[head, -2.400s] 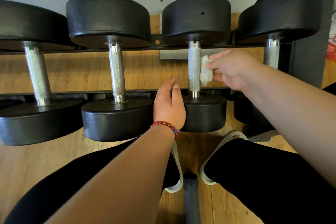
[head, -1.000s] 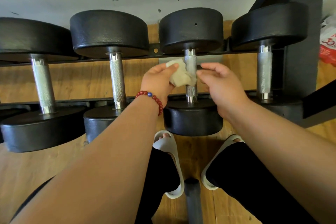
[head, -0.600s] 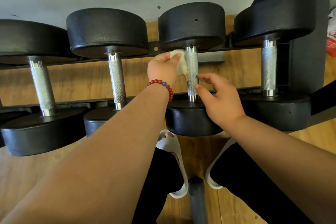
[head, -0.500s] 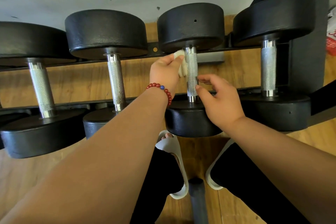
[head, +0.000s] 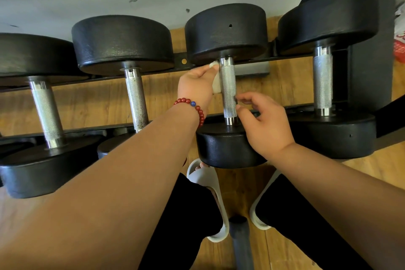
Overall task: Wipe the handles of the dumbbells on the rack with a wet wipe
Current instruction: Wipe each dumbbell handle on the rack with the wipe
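Up high, left hand (head: 197, 85) presses wet wipe (head: 215, 82) against handle (head: 228, 92).

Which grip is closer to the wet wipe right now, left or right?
Left. The left grip holds the wet wipe against the left side of the handle; the right grip sits lower, across the handle, apart from the wipe.

Left hand (head: 195, 87) raised, fingers pinching a wet wipe (head: 216, 84); right hand (head: 265, 127) lower, fingers loosely curled, 2 forearms outstretched
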Motion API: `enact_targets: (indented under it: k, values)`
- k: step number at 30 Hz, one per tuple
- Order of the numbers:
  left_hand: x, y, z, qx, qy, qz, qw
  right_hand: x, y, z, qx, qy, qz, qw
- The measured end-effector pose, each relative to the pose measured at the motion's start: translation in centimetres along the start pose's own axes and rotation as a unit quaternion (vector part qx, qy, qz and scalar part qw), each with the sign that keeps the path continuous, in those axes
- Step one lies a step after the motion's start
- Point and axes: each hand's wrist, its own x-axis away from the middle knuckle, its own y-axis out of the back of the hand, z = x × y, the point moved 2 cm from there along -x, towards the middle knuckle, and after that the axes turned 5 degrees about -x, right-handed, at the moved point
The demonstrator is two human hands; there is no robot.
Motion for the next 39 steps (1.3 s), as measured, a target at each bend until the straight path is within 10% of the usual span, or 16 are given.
enact_targets:
  k: [39]
  values:
    - [-0.9,1.5,0.0,-0.089,0.020,0.111,0.990,-0.3,0.0,-1.2,-0.012,0.011,0.014,1.000]
